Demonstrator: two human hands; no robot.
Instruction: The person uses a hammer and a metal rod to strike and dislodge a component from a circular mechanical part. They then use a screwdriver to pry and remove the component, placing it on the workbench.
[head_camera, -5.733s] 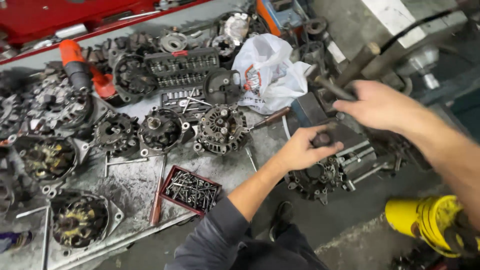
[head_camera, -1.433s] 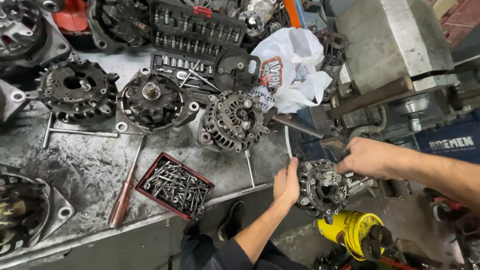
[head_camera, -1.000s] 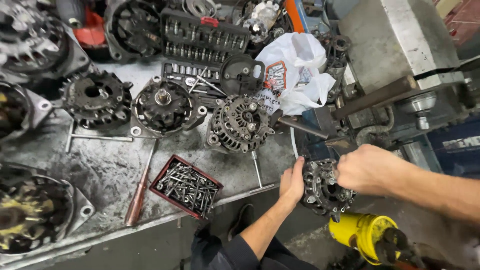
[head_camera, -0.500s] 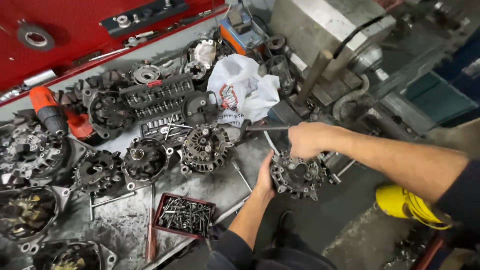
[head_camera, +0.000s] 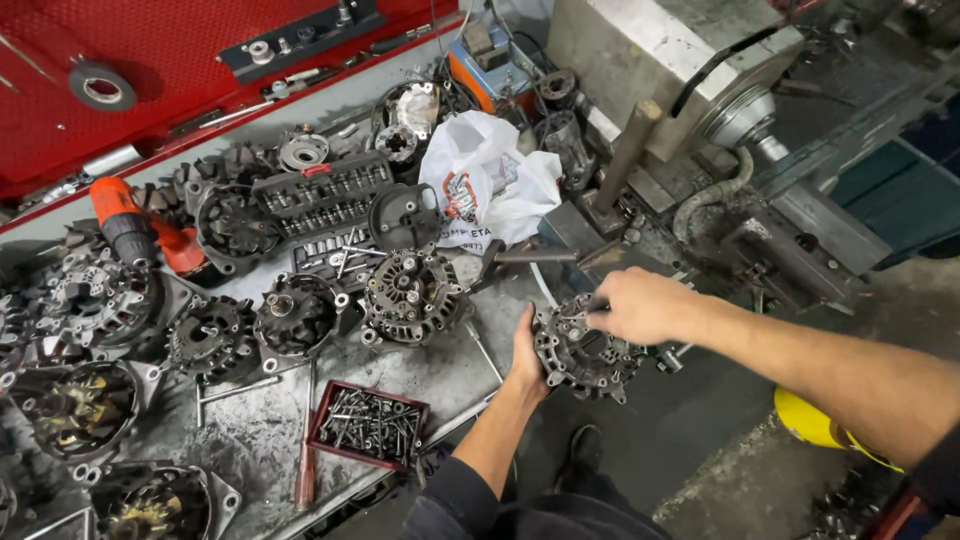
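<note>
Alternator housing (head_camera: 583, 352) worked at the tabletop (head_camera: 250, 440) edge

Left hand (head_camera: 527, 352) cups its rim, fingers closed; right hand (head_camera: 640, 305) fingers pinch a part on top. Best to brace the housing firmly.

Alternator housing (head_camera: 583, 350): dull, grimy cast metal. Bench top (head_camera: 260, 430): scuffed grey metal. Bag (head_camera: 487, 180): crinkled white plastic.

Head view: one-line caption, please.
Both hands, left hand and right hand, hold an alternator housing beside a cluttered workbench.
</note>
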